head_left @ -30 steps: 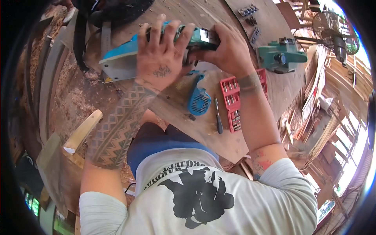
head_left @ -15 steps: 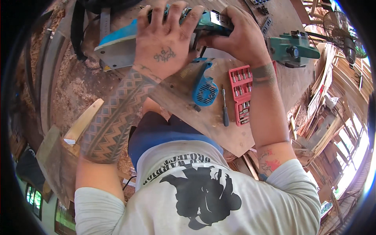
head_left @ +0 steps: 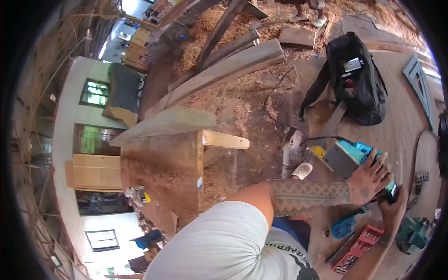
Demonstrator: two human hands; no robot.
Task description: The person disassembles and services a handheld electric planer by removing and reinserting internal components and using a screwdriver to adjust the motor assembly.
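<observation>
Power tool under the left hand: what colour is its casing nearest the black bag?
Bright blue; the power tool's casing shows best in the head view.

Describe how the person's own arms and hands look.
A pale short sleeve covers the left upper arm; dark zigzag and diamond markings run along that forearm. The left hand and right hand wear no gloves.

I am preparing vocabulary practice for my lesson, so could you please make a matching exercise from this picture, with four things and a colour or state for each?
Things
1. Power tool
2. Bit case
3. Bag
4. Shoe

Colours or states
A. Black
B. Touched by the left hand and the right hand
C. Whitish
D. Red, lying open

Pairs: 1-B; 2-D; 3-A; 4-C
</observation>
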